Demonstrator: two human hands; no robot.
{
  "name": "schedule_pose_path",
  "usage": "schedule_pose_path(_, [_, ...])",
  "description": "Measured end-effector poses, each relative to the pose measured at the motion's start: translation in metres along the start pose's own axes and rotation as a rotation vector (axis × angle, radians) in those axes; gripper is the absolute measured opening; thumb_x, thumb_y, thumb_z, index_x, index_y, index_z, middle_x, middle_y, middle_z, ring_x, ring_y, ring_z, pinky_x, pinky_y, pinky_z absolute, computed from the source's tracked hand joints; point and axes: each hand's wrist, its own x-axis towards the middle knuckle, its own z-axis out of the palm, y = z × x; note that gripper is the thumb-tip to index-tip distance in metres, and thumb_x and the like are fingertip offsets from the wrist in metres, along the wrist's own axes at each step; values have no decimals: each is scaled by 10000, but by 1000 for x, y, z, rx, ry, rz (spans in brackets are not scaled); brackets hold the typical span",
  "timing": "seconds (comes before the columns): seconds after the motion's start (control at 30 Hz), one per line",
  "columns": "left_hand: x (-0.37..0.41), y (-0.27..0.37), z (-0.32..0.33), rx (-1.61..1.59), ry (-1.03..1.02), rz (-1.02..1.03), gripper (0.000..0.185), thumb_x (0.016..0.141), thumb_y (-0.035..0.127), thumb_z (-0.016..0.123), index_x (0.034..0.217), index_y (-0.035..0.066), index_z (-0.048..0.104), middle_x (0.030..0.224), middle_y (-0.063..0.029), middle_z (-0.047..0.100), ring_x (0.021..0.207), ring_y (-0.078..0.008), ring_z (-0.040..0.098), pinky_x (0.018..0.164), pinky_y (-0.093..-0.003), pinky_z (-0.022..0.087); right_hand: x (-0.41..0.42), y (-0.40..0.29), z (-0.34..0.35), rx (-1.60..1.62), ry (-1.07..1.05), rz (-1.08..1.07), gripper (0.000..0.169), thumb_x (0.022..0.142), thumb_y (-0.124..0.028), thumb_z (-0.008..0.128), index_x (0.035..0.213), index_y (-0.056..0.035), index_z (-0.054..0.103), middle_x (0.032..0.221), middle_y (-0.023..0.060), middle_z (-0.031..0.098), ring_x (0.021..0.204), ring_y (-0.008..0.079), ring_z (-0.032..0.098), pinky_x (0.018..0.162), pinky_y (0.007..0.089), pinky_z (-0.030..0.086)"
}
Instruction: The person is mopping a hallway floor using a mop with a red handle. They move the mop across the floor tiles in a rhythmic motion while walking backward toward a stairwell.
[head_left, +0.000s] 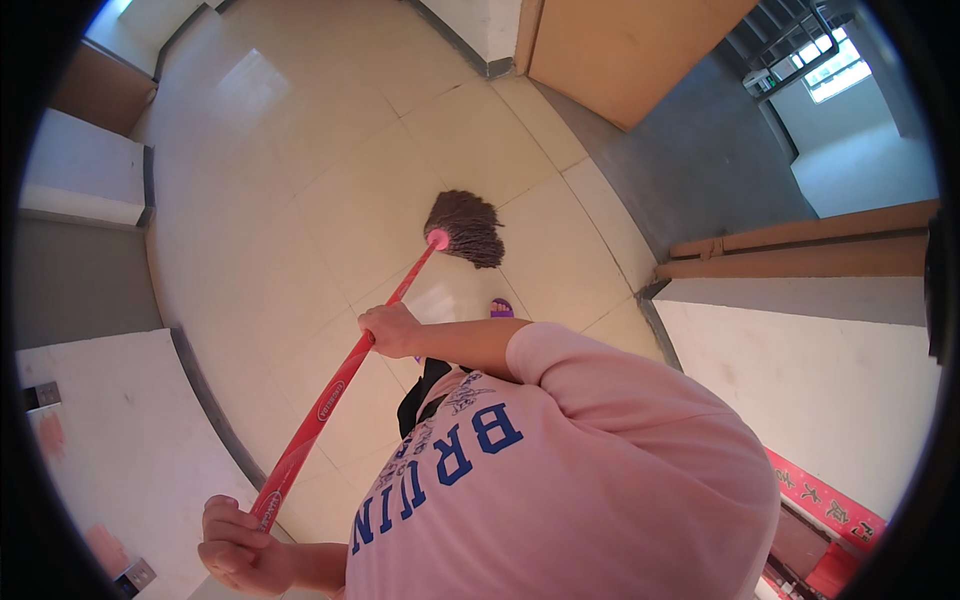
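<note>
A string mop has its dark brown-grey mop head (469, 229) spread on the tiled floor, joined by a pink collar (438, 239) to a red handle (330, 401). My right hand (391, 330) grips the handle partway along, palm side hidden. Lower left, my left hand (244, 544) curls its fingers about the handle's upper end, which they cover. The handle slants across in front of my pink T-shirt (585, 480). Just behind the mop head, one foot in a purple sandal (502, 306) shows.
Glossy beige floor tiles (360, 150) stretch ahead and left. At upper right, an orange-brown door (630, 52) stands open onto a grey floor (720, 150) with a metal railing (814, 64). White walls with dark skirting (214, 412) flank me. A red banner (829, 499) bears writing.
</note>
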Motion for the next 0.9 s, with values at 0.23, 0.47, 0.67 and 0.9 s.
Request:
schedule_pose_path(0.23, [2, -12, 0, 72, 35, 94, 281, 827, 183, 372, 566, 113, 291, 431, -27, 359, 486, -150, 369, 572, -345, 302, 3, 3, -4, -147, -140, -34, 146, 718, -255, 571, 800, -134, 562, 875, 45, 584, 906, 205, 548, 769, 410, 345])
schedule_pose_path(0.47, [12, -26, 0, -19, 46, 75, 322, 875, 253, 352, 591, 120, 280, 437, -25, 352, 486, -148, 371, 575, -346, 317, -5, 6, -27, -166, -145, 15, 162, 705, -267, 582, 797, -137, 554, 863, 35, 582, 909, 201, 543, 764, 414, 340])
schedule_pose_path(0.67, [21, -44, 8, -121, 10, 38, 316, 872, 260, 360, 601, 120, 277, 452, -35, 362, 500, -153, 371, 583, -336, 330, -11, 21, -42, -204, -21, 60, 165, 685, -263, 608, 767, -134, 546, 828, 33, 582, 878, 209, 552, 745, 409, 363])
schedule_pose_path(0.9, [30, -78, 20, -233, 44, -31, 301, 864, 230, 389, 604, 102, 308, 474, -69, 403, 520, -184, 392, 593, -352, 347, -15, 38, -65, -183, -29, 232, 171, 675, -238, 598, 820, -149, 581, 892, 32, 607, 917, 206, 558, 774, 404, 372])
